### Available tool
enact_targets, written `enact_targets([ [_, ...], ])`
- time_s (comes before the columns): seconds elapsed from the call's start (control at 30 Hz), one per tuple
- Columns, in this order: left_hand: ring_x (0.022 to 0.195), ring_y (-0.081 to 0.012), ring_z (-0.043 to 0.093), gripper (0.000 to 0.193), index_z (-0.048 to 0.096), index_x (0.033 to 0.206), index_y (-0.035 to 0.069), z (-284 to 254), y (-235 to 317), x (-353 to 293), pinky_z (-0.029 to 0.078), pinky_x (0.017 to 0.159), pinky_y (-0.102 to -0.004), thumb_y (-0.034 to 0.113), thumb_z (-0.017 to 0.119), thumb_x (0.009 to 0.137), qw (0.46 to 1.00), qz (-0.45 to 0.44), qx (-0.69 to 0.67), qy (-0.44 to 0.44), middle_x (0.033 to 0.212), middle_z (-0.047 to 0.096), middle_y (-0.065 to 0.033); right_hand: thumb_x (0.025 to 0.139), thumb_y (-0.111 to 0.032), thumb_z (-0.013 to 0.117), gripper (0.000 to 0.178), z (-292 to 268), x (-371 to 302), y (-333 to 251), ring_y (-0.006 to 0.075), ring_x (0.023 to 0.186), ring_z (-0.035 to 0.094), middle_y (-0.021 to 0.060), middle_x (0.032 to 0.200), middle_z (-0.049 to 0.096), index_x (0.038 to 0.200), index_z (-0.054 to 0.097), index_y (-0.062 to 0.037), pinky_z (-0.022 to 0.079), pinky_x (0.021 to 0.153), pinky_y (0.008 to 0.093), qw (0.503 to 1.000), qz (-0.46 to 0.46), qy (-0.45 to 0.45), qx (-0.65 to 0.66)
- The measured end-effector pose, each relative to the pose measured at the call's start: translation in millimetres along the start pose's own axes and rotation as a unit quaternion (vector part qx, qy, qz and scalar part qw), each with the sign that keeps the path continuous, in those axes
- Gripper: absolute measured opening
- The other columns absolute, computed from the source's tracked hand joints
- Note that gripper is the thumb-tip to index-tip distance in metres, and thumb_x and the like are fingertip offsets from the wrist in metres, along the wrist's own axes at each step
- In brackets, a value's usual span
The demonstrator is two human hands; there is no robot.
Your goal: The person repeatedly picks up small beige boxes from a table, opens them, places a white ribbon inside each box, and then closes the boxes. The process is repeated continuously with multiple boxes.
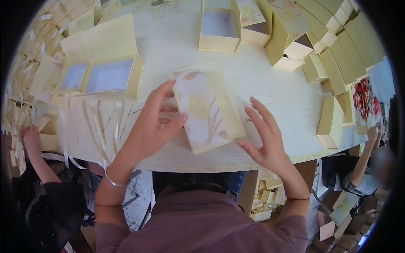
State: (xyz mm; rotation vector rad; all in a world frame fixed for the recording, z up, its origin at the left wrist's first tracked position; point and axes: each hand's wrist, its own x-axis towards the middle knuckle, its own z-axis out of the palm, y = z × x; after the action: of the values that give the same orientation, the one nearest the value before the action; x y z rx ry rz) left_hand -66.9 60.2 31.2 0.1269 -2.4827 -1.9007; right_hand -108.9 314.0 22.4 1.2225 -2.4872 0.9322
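Note:
A cream gift box (202, 110) with a pale flower print is in front of me over the table, tilted and slightly blurred. My left hand (157, 120) grips its left edge, with the thumb at the near side and the fingers along the far left corner. Just off the box's right edge, my right hand (265, 137) is open with fingers spread. The thumb comes close to the lower right corner; whether it touches I cannot tell.
Open cream boxes (137, 76) stand at the left, with white ribbons (99, 122) hanging over the table edge. More boxes (219, 42) stand at the back and are stacked along the right. Co-workers' hands (31, 139) show at both sides. A carton (251, 189) of small boxes sits below the table.

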Motion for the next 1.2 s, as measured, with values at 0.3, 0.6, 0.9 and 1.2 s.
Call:
enact_targets([
  [0.3,0.081,-0.0379,0.056,0.082,0.028,0.126,-0.009,38,74,60,0.047,0.070,-0.0369,0.034,0.062,0.065,0.835,0.027,0.506,-0.214,0.095,0.054,-0.0278,0.065,-0.028,0.071,0.050,23,-7,1,0.0394,0.106,0.046,0.0273,0.120,0.039,0.100,0.052,0.0021,0.045,0.082,0.0395,0.995,-0.085,-0.010,-0.042],
  [0.6,0.076,-0.0300,0.060,0.056,0.043,0.112,-0.009,28,98,72,0.049,0.063,-0.0347,0.025,0.055,0.070,0.858,-0.053,0.436,-0.267,0.090,0.058,-0.0217,0.060,-0.049,0.068,0.079,5,7,-17,0.0434,0.104,0.045,0.0310,0.120,0.037,0.107,0.045,0.0103,0.043,0.084,0.0405,0.995,-0.018,-0.070,-0.064],
  [0.9,0.092,-0.0184,0.058,0.046,0.042,0.118,-0.001,-7,38,9,0.050,0.073,-0.0318,0.026,0.049,0.081,0.942,-0.245,-0.147,-0.175,0.106,0.055,-0.0121,0.065,-0.065,0.051,0.089,1,-5,-45,0.0452,0.105,0.046,0.0309,0.115,0.045,0.106,0.047,0.0131,0.041,0.085,0.0464,0.950,-0.081,-0.096,-0.285],
  [1.2,0.090,-0.0167,0.057,0.044,0.043,0.117,-0.001,2,1,-1,0.048,0.076,-0.0293,0.021,0.053,0.081,0.928,-0.214,-0.282,-0.117,0.103,0.056,-0.0096,0.092,-0.030,0.028,0.042,-2,-41,23,0.0202,0.067,0.061,0.0159,0.080,0.059,0.092,0.050,0.0052,0.049,0.057,0.0324,0.855,0.217,0.372,0.291],
])
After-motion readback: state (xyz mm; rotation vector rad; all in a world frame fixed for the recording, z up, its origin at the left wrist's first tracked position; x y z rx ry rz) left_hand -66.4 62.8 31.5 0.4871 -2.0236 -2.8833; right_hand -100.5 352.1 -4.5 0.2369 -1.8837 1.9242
